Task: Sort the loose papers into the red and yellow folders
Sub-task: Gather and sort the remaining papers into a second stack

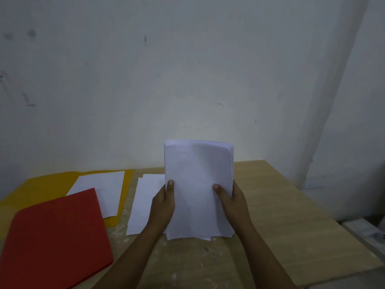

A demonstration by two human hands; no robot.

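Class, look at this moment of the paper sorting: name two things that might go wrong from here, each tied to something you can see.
1. Both hands, left hand and right hand, grip only the lower sides of the upright paper stack; its uneven sheets might slip or fan out.
2. The red folder lies closed and overlaps the open yellow folder and the sheet on it, so filing may be awkward.

White paper stack [198,188] upright above table; red folder [56,240] closed, overlapping open yellow folder [41,184].
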